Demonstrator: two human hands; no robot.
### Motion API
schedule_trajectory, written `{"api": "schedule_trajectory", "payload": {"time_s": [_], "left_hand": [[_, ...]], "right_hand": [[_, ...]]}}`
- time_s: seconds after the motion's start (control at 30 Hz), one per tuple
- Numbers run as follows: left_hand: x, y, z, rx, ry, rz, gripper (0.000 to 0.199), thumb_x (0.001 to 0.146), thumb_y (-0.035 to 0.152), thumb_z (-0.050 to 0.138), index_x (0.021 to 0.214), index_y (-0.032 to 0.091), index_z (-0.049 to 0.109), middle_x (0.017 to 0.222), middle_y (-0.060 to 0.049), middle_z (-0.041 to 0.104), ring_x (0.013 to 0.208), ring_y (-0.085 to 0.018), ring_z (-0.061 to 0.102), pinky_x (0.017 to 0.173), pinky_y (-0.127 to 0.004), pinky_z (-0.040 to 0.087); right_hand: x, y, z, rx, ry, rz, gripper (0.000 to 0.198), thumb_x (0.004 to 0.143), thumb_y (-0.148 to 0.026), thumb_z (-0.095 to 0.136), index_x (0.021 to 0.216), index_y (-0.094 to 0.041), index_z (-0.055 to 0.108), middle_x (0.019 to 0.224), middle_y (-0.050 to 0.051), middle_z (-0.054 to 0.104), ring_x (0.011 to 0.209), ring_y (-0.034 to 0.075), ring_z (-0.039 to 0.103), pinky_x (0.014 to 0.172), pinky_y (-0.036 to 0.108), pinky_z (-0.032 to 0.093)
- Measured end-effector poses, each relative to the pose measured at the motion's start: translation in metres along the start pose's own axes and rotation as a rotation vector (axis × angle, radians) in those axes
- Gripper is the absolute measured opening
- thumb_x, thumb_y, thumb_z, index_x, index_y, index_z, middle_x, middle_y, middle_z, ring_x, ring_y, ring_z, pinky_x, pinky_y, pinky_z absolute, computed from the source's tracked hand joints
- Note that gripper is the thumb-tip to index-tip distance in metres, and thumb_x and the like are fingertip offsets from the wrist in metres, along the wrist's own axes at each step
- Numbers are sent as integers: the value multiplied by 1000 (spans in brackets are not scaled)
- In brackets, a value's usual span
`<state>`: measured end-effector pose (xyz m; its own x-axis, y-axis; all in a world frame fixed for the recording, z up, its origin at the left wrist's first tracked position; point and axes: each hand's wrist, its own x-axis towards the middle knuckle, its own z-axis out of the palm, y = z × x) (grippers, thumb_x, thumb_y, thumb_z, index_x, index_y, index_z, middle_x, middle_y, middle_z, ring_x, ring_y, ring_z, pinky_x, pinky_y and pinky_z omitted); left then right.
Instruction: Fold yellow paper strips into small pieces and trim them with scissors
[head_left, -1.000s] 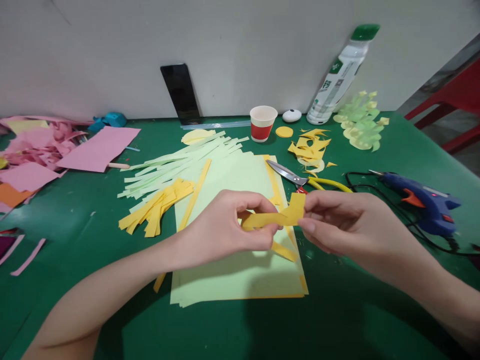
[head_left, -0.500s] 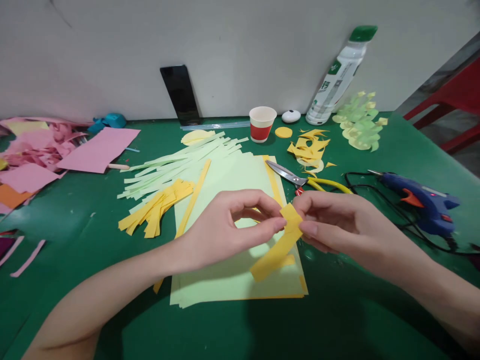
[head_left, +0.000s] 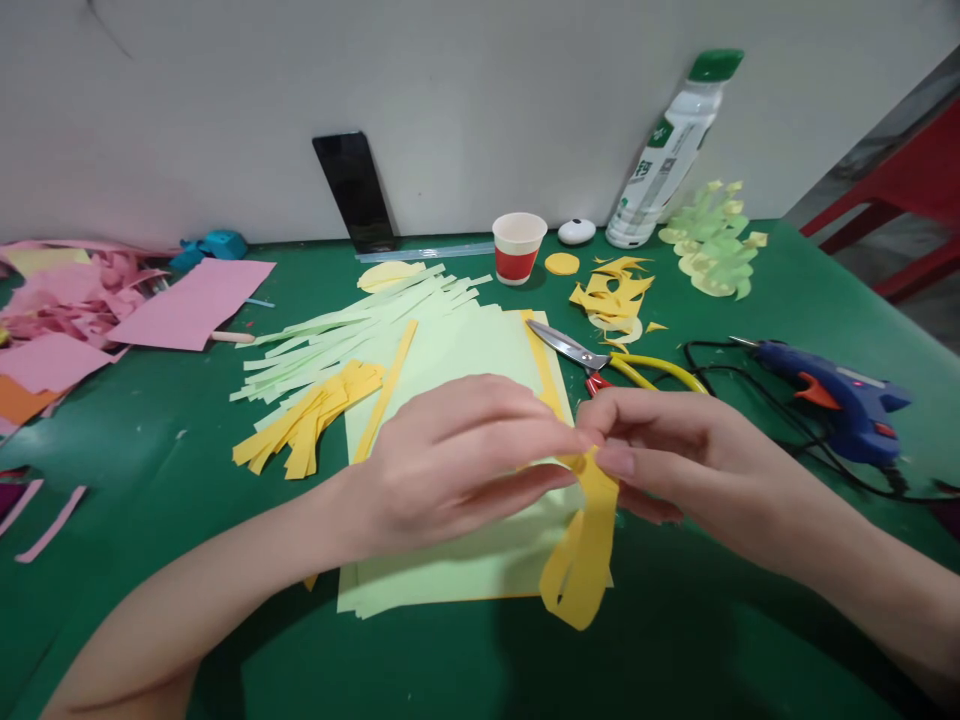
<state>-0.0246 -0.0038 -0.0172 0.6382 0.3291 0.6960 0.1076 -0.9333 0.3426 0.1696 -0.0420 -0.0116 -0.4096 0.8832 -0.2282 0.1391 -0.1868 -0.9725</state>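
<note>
A yellow paper strip (head_left: pixel 596 535) hangs in a bent loop between my hands, over the lower right of the green paper sheets (head_left: pixel 480 575). My right hand (head_left: pixel 682 450) pinches its upper end between thumb and fingers. From the left, my left hand (head_left: pixel 465 470) reaches across with its fingers closed together, their tips at the same end of the strip beside the right fingertips. The left fingers partly cover the strip's top. Left of the sheets lie a fan of yellow strips (head_left: pixel 311 420) and a spread of pale green strips (head_left: pixel 330 345).
Scissors (head_left: pixel 574 348) with yellow handles lie beyond my right hand. A blue glue gun (head_left: pixel 840 395) with a black cord rests at right. A paper cup (head_left: pixel 517 250), a bottle (head_left: pixel 667 160) and a leaning phone (head_left: pixel 354 190) stand by the wall. Pink paper (head_left: pixel 195 305) lies left.
The strip has bent from a flat slanting piece into a hanging loop. My left hand has turned palm-down and its fingertips have moved right, to the right fingertips.
</note>
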Motion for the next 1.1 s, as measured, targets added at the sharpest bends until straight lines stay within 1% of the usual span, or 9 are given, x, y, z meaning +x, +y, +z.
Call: {"api": "schedule_trajectory", "payload": {"time_s": [0.07, 0.17, 0.3, 0.43, 0.6, 0.7, 0.83, 0.97, 1.1], "left_hand": [[0, 1, -2, 135, -29, 71, 13, 76, 9, 63, 85, 18, 61, 75, 1, 68, 69, -9, 62, 84, -25, 50], [-1, 3, -3, 218, -43, 97, 15, 73, 9, 66, 82, 21, 62, 73, 4, 70, 66, -8, 62, 92, -25, 45], [2, 4, -4, 186, -31, 74, 17, 70, 10, 69, 76, 25, 65, 73, 6, 70, 64, -8, 62, 90, -26, 44], [8, 4, -5, 102, -29, 9, 10, 71, 21, 69, 67, 28, 65, 64, 8, 67, 59, -8, 60, 86, -29, 45], [3, 1, -5, 225, -27, 84, 19, 71, 10, 66, 71, 29, 65, 70, 10, 69, 65, -7, 61, 92, -28, 41], [1, 0, -6, 280, -47, 143, 18, 71, 9, 66, 75, 27, 66, 73, 9, 70, 68, -8, 61, 96, -29, 39], [7, 5, -9, 239, -77, 108, 18, 74, 12, 63, 67, 28, 63, 65, 11, 68, 59, -8, 59, 88, -31, 44], [13, 8, -8, 180, -26, 37, 23, 74, 11, 61, 57, 26, 58, 58, 11, 63, 49, -7, 55, 79, -33, 48], [7, 2, -3, 85, -62, 34, 23, 74, 13, 59, 58, 30, 59, 59, 9, 60, 53, -10, 56, 81, -36, 48]], "right_hand": [[0, -1, 2, 31, -15, 22, 16, 82, -25, 51, 68, -18, 50, 57, -6, 35, 46, 5, 29, 39, 17, 21], [-1, -4, 4, 83, -42, 80, 17, 80, -28, 55, 67, -18, 48, 56, -6, 34, 46, 5, 28, 39, 17, 20], [-1, -5, 4, 96, -63, 104, 18, 78, -29, 56, 67, -18, 48, 54, -6, 34, 46, 5, 28, 39, 17, 20], [0, -4, 3, 81, -63, 95, 17, 81, -28, 52, 67, -18, 48, 56, -6, 34, 47, 5, 27, 40, 17, 20], [0, -4, 4, 91, -60, 119, 18, 79, -28, 55, 66, -18, 47, 57, -6, 32, 48, 5, 26, 40, 17, 20], [0, -6, 5, 118, -74, 133, 17, 78, -27, 54, 66, -18, 46, 55, -6, 32, 47, 5, 26, 40, 17, 19], [1, -8, 5, 138, -104, 192, 16, 76, -27, 54, 65, -18, 46, 54, -6, 30, 46, 5, 26, 40, 17, 17], [3, -8, 5, 167, -156, 239, 17, 76, -28, 53, 65, -18, 46, 52, -7, 31, 44, 4, 25, 39, 17, 16], [3, -6, 3, 227, -216, 261, 26, 77, -34, 58, 64, -17, 44, 51, -8, 32, 43, 3, 23, 38, 16, 14]]}}
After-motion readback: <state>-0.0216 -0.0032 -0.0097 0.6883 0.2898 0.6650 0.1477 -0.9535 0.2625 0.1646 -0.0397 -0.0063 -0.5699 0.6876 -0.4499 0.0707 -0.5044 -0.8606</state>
